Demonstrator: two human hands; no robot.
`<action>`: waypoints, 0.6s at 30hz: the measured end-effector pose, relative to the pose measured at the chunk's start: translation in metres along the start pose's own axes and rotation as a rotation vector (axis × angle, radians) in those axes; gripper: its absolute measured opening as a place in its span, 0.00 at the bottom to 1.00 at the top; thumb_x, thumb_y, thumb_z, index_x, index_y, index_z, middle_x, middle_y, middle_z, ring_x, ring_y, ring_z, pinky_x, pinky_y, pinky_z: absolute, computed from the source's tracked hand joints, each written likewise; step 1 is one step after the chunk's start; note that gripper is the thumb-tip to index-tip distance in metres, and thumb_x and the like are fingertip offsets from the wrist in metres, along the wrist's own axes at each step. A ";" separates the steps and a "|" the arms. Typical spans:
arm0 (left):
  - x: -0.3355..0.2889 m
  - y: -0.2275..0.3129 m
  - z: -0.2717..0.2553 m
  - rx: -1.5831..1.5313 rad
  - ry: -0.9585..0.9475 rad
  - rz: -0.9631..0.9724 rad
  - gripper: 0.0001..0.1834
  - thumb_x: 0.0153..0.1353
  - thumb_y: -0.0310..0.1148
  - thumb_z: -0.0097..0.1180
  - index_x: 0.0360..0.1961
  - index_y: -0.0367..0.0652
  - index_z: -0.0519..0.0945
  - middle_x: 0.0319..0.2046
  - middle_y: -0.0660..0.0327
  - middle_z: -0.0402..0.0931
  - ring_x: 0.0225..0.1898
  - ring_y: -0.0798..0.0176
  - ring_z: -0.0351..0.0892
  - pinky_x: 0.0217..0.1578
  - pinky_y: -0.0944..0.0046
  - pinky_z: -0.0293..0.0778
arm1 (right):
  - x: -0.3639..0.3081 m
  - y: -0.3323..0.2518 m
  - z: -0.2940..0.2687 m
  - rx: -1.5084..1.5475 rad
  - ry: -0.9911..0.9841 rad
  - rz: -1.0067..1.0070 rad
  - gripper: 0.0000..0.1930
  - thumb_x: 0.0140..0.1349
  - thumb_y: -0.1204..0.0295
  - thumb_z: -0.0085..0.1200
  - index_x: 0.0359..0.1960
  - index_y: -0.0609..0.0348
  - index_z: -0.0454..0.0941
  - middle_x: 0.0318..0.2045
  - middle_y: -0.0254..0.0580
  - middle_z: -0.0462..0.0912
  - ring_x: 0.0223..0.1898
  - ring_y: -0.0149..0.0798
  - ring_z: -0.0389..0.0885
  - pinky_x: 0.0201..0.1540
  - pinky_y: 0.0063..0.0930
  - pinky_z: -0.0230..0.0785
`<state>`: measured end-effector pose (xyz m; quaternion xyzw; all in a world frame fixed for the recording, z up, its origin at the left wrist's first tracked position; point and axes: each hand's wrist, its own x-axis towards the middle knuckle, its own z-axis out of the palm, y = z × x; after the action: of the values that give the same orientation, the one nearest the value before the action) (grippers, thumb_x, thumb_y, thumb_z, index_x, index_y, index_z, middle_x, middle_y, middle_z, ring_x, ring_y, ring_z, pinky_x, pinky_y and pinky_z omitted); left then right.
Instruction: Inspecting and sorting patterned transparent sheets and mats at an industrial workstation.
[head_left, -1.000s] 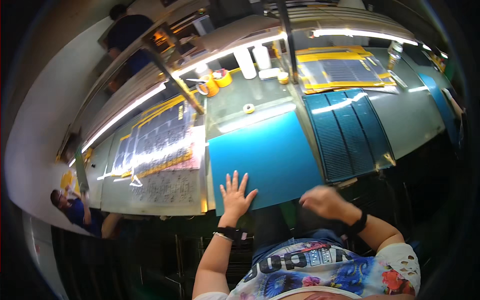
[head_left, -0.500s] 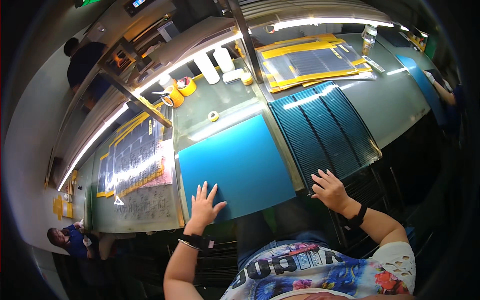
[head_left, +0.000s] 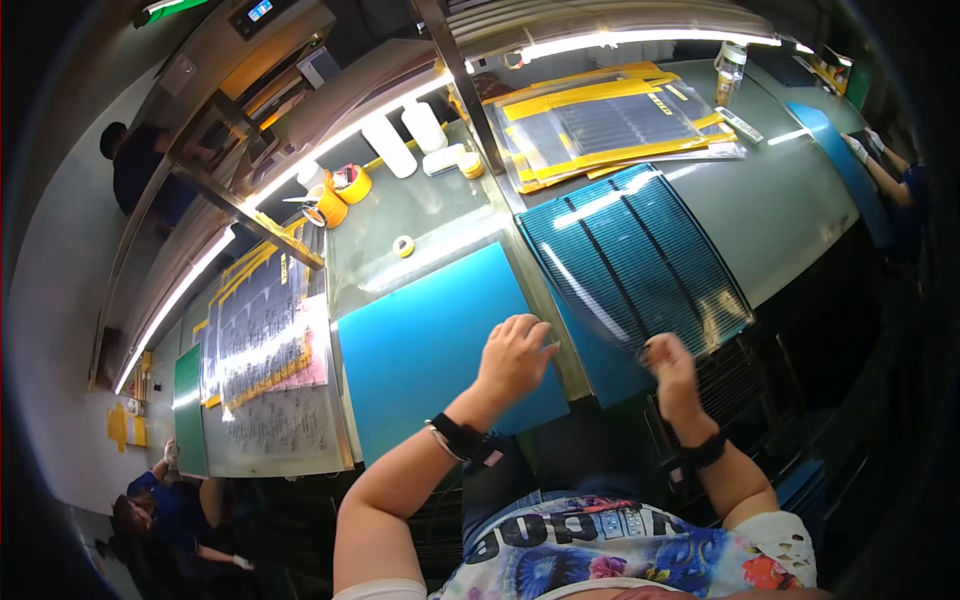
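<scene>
A plain blue sheet (head_left: 430,345) lies flat on the bench in front of me. Over its right part hovers my left hand (head_left: 515,360), fingers loosely bent and apart from the thumb, with nothing in it. To the right is a dark teal striped film sheet (head_left: 640,250) with two darker bands. My right hand (head_left: 672,375) pinches its near left corner, and that side bows up off what lies below. Under the raised side another blue surface (head_left: 605,355) shows. The fingertips of my right hand are partly hidden.
Yellow-taped films (head_left: 610,125) are stacked at the far right, more (head_left: 265,330) at left. Tape rolls (head_left: 328,207), white bottles (head_left: 388,147) and a small tape roll (head_left: 403,246) stand behind. A metal post (head_left: 455,80) rises mid-bench. Co-workers handle a green sheet (head_left: 188,410) and a blue sheet (head_left: 840,165).
My left hand has left the blue sheet's near left part and moved right. My right hand has raised the striped film's near corner, baring blue below. A green sheet has appeared at far left.
</scene>
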<state>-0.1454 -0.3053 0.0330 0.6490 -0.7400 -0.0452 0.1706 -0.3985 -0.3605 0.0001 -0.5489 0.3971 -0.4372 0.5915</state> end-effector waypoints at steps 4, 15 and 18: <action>0.022 0.020 0.024 -0.120 0.041 0.058 0.16 0.56 0.36 0.59 0.43 0.40 0.76 0.46 0.53 0.72 0.50 0.49 0.71 0.51 0.55 0.68 | 0.028 -0.045 -0.032 0.077 0.192 -0.157 0.06 0.70 0.71 0.44 0.33 0.57 0.68 0.28 0.28 0.68 0.31 0.22 0.67 0.37 0.16 0.64; 0.061 0.035 0.086 -0.030 -0.069 0.024 0.55 0.50 0.69 0.51 0.67 0.36 0.54 0.68 0.40 0.43 0.70 0.39 0.38 0.67 0.45 0.40 | 0.069 -0.167 -0.071 -0.780 0.242 -0.956 0.08 0.64 0.83 0.43 0.41 0.64 0.74 0.30 0.41 0.80 0.30 0.36 0.81 0.33 0.24 0.74; 0.066 0.039 0.089 0.003 -0.071 -0.029 0.54 0.50 0.68 0.51 0.67 0.35 0.55 0.67 0.39 0.46 0.69 0.38 0.40 0.66 0.44 0.44 | 0.046 -0.223 -0.064 -0.415 0.224 -1.052 0.06 0.60 0.83 0.45 0.36 0.65 0.75 0.30 0.47 0.79 0.33 0.43 0.82 0.45 0.38 0.74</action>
<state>-0.2163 -0.3779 -0.0262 0.6580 -0.7361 -0.0695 0.1425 -0.4630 -0.4273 0.2180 -0.7275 0.2083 -0.6409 0.1285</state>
